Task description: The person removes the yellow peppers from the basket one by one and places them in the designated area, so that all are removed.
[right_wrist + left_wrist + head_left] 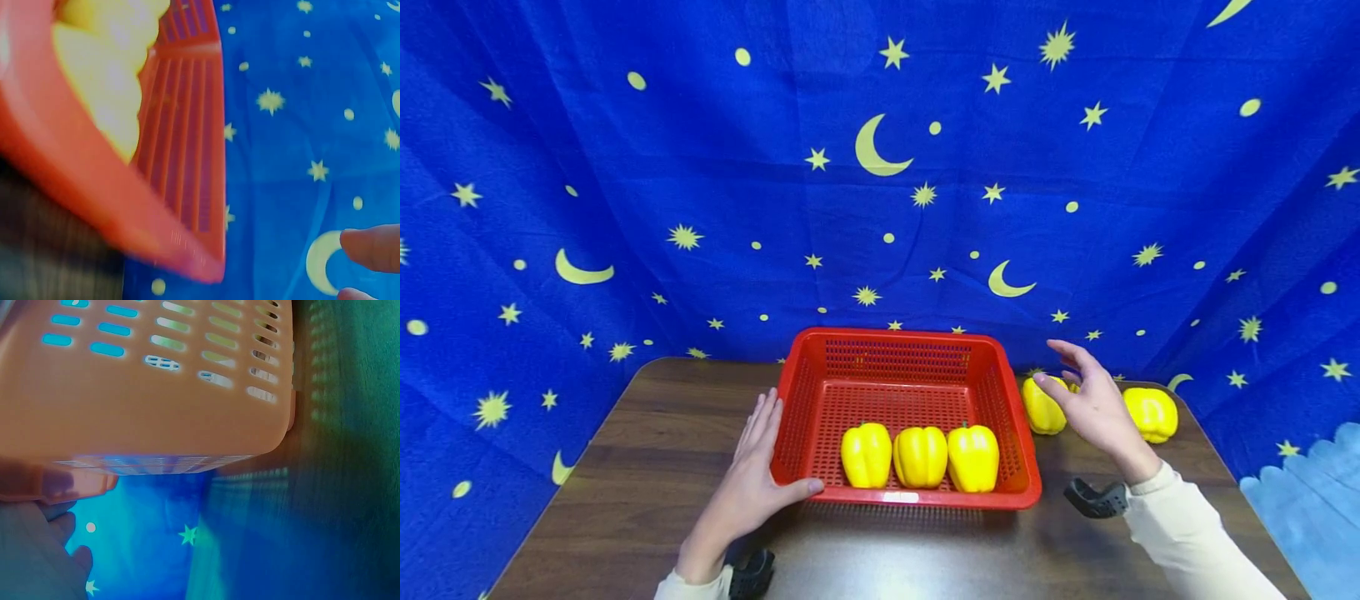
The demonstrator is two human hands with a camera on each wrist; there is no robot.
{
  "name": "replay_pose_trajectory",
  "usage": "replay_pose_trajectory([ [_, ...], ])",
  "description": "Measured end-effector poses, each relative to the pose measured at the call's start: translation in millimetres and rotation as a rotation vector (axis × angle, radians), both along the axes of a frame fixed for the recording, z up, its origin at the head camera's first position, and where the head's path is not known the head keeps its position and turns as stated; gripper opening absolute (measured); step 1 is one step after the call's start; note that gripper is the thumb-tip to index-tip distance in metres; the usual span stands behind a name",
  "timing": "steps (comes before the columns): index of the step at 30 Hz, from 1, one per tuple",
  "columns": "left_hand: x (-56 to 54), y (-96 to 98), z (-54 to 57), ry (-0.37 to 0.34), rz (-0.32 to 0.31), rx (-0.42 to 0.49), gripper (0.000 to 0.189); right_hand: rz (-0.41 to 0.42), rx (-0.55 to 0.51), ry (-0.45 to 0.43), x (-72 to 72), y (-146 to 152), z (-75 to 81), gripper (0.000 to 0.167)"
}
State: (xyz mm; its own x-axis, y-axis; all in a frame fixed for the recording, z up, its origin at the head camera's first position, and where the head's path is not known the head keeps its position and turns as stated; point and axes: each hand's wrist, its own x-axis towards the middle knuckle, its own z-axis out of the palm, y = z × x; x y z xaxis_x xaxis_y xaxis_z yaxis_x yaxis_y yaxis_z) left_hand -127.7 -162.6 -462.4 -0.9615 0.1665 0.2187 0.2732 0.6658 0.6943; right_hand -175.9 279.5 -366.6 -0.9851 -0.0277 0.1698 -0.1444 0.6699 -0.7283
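Observation:
Three yellow bell peppers (921, 457) stand in a row along the front of a red plastic basket (887, 497). My left hand (758, 475) rests against the basket's left side, fingers straight and the thumb touching the front-left rim. Right of the basket, my right hand (1097, 408) hovers with fingers spread and holds nothing. Just left of it sits a yellow bell pepper (1042, 410), partly covered by the hand. Another bell pepper (1152, 414) lies to the hand's right. A bit of yellow shows behind the hand, mostly hidden.
The brown wooden table (625, 492) carries the basket and peppers. A blue cloth (737, 167) with stars and moons hangs behind and at both sides. Light-blue scalloped fabric (1322, 483) shows at the right edge. Black straps (1096, 498) sit at both wrists.

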Motion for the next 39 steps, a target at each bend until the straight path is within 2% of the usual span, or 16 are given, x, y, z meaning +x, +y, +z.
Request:
replay_pose_trajectory([
  [7, -1.0, -0.2, 0.1, -0.023, 0.009, -0.004, 0.119, 0.051, -0.061, 0.0, -0.2, -28.0, -3.1, 0.054],
  [14, -0.2, -0.1, 0.2, -0.028, 0.005, 0.004, 0.12, 0.113, -0.145, -0.055, -0.2, -55.1, -8.3, 0.055],
  [22, -0.2, -0.6, 0.4, -0.013, 0.004, 0.003, 0.12, 0.184, -0.175, -0.074, -8.5, -84.6, -14.8, 0.054],
  [28, -0.7, -1.2, -0.2, -0.003, 0.001, -0.002, 0.12, 0.261, -0.176, -0.067, -17.6, -102.0, -18.2, 0.053],
  [39, -1.6, 0.2, -0.4, -0.005, -0.001, 0.0, 0.12, 0.386, -0.1, -0.179, -33.0, -131.9, -23.3, 0.051],
])
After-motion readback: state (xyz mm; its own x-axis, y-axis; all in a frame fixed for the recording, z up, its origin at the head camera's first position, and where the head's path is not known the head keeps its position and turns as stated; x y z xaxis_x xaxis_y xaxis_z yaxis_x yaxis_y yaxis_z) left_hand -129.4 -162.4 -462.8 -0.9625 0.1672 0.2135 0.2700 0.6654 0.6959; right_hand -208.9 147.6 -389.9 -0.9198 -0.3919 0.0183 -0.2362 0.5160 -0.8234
